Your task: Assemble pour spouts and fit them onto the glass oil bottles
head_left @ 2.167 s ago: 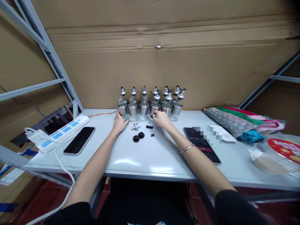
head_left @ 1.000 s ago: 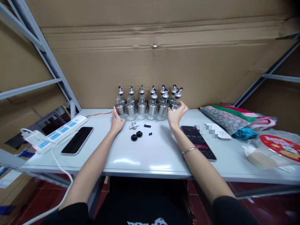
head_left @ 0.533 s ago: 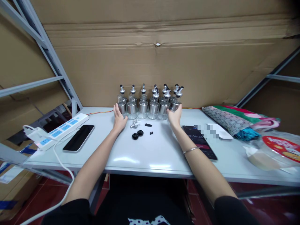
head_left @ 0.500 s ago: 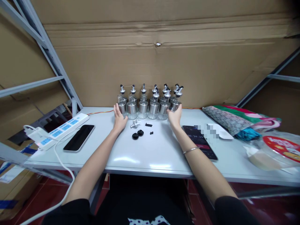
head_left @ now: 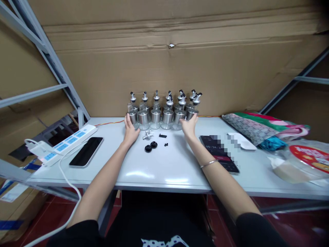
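The tabletop [head_left: 159, 171] lies bare from its near edge up to the small loose parts [head_left: 151, 146]. The bottles [head_left: 164, 116] stand bunched by the cardboard wall [head_left: 180, 68]; my left hand [head_left: 130, 130] and right hand [head_left: 189, 127], open and apart, flank both ends. Earlier my right hand sat mid-row.

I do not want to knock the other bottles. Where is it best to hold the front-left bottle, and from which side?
Probably by the steel-sleeved body of the front-left bottle, from the left, beside the left hand: that side is open, while other bottles crowd its right and back.
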The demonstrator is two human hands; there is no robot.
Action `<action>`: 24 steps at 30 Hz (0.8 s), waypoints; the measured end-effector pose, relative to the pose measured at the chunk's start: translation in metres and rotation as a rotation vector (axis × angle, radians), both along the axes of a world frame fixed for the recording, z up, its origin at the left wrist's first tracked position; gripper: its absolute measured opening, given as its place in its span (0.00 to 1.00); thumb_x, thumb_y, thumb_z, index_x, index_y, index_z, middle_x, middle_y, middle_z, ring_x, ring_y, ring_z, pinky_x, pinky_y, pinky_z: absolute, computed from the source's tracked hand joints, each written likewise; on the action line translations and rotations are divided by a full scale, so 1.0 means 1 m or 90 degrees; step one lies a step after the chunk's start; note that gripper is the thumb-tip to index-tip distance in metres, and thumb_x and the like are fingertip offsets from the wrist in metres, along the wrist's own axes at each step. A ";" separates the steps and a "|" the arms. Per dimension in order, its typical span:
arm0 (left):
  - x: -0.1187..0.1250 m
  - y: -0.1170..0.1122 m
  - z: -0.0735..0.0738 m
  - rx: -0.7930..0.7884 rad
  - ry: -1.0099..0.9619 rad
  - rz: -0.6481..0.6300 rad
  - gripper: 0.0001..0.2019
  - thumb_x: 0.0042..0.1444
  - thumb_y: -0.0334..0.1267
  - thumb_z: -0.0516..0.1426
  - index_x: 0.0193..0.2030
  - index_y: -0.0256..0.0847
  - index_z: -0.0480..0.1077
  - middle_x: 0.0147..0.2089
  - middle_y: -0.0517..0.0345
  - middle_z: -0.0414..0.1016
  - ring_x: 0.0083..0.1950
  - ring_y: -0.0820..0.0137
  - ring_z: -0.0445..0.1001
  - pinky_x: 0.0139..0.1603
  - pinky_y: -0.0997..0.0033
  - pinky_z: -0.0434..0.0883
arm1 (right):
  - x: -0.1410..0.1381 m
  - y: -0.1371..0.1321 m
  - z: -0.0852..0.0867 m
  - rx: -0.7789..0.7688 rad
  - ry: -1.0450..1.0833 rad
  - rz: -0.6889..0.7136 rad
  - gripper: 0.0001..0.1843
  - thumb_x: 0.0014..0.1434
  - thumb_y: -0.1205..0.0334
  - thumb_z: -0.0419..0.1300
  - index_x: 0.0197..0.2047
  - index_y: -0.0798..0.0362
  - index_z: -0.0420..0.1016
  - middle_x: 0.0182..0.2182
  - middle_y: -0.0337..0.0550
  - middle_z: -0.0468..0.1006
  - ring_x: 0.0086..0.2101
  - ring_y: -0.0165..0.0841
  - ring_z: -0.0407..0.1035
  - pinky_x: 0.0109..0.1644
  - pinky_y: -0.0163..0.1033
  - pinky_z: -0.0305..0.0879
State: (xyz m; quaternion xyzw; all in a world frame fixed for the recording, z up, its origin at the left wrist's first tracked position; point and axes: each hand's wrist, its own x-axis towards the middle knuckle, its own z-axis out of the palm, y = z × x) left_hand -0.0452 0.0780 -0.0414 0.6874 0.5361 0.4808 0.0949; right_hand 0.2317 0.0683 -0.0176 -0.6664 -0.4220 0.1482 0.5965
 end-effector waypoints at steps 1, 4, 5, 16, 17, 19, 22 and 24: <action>0.000 0.000 0.000 -0.004 0.006 -0.003 0.49 0.46 0.27 0.57 0.69 0.39 0.29 0.71 0.38 0.30 0.73 0.54 0.35 0.70 0.50 0.48 | -0.003 -0.002 0.001 -0.006 0.007 -0.005 0.45 0.47 0.63 0.58 0.66 0.61 0.43 0.65 0.63 0.43 0.66 0.44 0.33 0.67 0.51 0.39; -0.003 0.001 0.000 -0.015 0.022 -0.010 0.50 0.46 0.26 0.57 0.69 0.38 0.28 0.71 0.36 0.29 0.73 0.54 0.34 0.70 0.51 0.49 | -0.015 -0.010 0.004 0.023 -0.035 -0.027 0.39 0.50 0.62 0.57 0.63 0.60 0.48 0.66 0.64 0.38 0.66 0.45 0.32 0.66 0.52 0.39; -0.003 0.002 -0.001 -0.017 0.024 -0.010 0.50 0.46 0.26 0.57 0.69 0.38 0.29 0.71 0.36 0.29 0.73 0.54 0.34 0.70 0.51 0.49 | -0.019 -0.013 0.006 0.056 -0.077 -0.027 0.35 0.51 0.60 0.56 0.61 0.58 0.52 0.65 0.62 0.38 0.66 0.45 0.34 0.66 0.52 0.40; 0.012 -0.017 0.023 0.247 0.196 -0.016 0.36 0.54 0.33 0.55 0.67 0.40 0.42 0.71 0.39 0.40 0.73 0.53 0.37 0.69 0.44 0.47 | -0.044 -0.047 0.030 0.290 -0.380 0.086 0.09 0.58 0.56 0.50 0.29 0.50 0.59 0.32 0.46 0.64 0.38 0.38 0.61 0.44 0.43 0.61; 0.017 -0.021 0.027 0.280 0.217 -0.054 0.35 0.55 0.36 0.55 0.66 0.40 0.42 0.70 0.39 0.43 0.72 0.54 0.41 0.68 0.45 0.50 | -0.046 -0.048 0.030 0.284 -0.393 0.116 0.08 0.57 0.58 0.50 0.27 0.50 0.58 0.29 0.44 0.65 0.34 0.37 0.62 0.41 0.42 0.61; 0.027 -0.028 0.032 0.319 0.263 -0.151 0.34 0.56 0.43 0.56 0.65 0.40 0.43 0.66 0.39 0.52 0.69 0.55 0.51 0.65 0.49 0.58 | -0.052 -0.051 0.029 0.264 -0.406 0.180 0.07 0.55 0.60 0.50 0.26 0.50 0.57 0.26 0.41 0.66 0.29 0.34 0.62 0.36 0.38 0.59; 0.038 -0.034 0.031 0.338 0.331 -0.245 0.31 0.55 0.46 0.57 0.61 0.40 0.50 0.57 0.42 0.63 0.60 0.56 0.64 0.57 0.54 0.67 | -0.065 -0.055 0.027 0.229 -0.386 0.258 0.06 0.53 0.60 0.52 0.27 0.51 0.60 0.24 0.39 0.68 0.26 0.31 0.61 0.32 0.36 0.57; 0.042 -0.036 0.029 0.347 0.335 -0.263 0.25 0.55 0.43 0.57 0.57 0.40 0.55 0.52 0.45 0.67 0.54 0.58 0.68 0.52 0.57 0.70 | -0.073 -0.059 0.027 0.210 -0.355 0.299 0.06 0.51 0.58 0.54 0.29 0.51 0.62 0.22 0.35 0.66 0.23 0.29 0.60 0.31 0.34 0.56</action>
